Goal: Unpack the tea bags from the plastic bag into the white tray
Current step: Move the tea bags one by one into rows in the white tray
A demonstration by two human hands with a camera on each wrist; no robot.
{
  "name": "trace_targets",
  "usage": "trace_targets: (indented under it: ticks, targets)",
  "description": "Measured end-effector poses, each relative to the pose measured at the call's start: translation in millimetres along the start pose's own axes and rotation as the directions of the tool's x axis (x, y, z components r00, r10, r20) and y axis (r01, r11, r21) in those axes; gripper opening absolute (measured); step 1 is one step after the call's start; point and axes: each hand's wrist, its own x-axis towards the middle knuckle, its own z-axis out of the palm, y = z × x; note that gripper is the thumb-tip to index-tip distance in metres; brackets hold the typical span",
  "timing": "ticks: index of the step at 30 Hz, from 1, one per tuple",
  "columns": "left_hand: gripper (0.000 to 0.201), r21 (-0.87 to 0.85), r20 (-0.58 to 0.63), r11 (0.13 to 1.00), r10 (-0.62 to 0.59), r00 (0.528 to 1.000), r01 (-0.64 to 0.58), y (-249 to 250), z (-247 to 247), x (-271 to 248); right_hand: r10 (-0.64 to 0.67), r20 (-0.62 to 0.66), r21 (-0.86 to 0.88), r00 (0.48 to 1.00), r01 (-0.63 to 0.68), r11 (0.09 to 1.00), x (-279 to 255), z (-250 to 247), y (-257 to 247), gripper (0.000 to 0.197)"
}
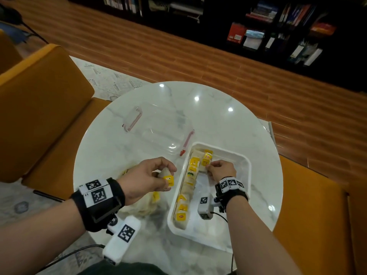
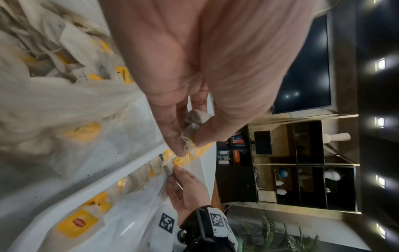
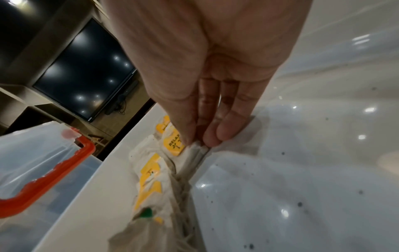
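A white tray (image 1: pixel 228 153) sits on the round marble table, with a row of yellow-tagged tea bags (image 1: pixel 188 187) along its left wall. My right hand (image 1: pixel 208 167) is inside the tray near the far end. It pinches a tea bag (image 3: pixel 194 153) standing on edge against that row (image 3: pixel 151 172). My left hand (image 1: pixel 165 174) hovers just left of the tray and pinches another tea bag (image 1: pixel 164 172), whose yellow tag (image 1: pixel 169 180) hangs below the fingers. The crumpled plastic bag (image 1: pixel 143 207) lies under the left hand, with more tea bags (image 2: pixel 71 56) inside.
A clear plastic container (image 1: pixel 158 128) with pink-red clips (image 3: pixel 54 162) stands on the table (image 1: pixel 228 120) beyond the bag and tray. Orange chairs (image 1: pixel 39 106) flank the table on both sides. The right half of the tray floor (image 3: pixel 280 187) is bare.
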Motion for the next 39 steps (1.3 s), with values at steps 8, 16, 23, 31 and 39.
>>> trace_targets:
  ticks: [8, 16, 23, 31, 39]
  targets:
    - [0.033, -0.059, -0.04, 0.994, 0.093, 0.995, -0.095, 12, 3, 7, -0.226, -0.05, 0.121, 0.973, 0.23, 0.966, -52, -26, -21, 0.006]
    - [0.036, -0.094, -0.025, 0.972, 0.213, 0.977, -0.214, 26, 28, 6, -0.423, 0.298, 0.446, 0.856, 0.268, 0.854, -153, -51, -54, 0.015]
    - [0.036, -0.026, 0.006, 0.944, 0.329, 0.944, -0.329, 30, 44, 5, -0.414, 0.231, 0.629, 0.88, 0.189, 0.754, -176, -53, -49, 0.013]
    - [0.032, -0.006, 0.087, 0.95, 0.311, 0.947, -0.311, 27, 53, 3, -0.476, 0.078, 0.487, 0.876, 0.383, 0.785, -188, -72, -46, 0.015]
    - [0.034, 0.11, 0.255, 0.948, 0.264, 0.93, -0.299, 26, 59, -2, -0.669, -0.016, 0.112, 0.743, 0.666, 0.738, -197, -91, -55, 0.032]
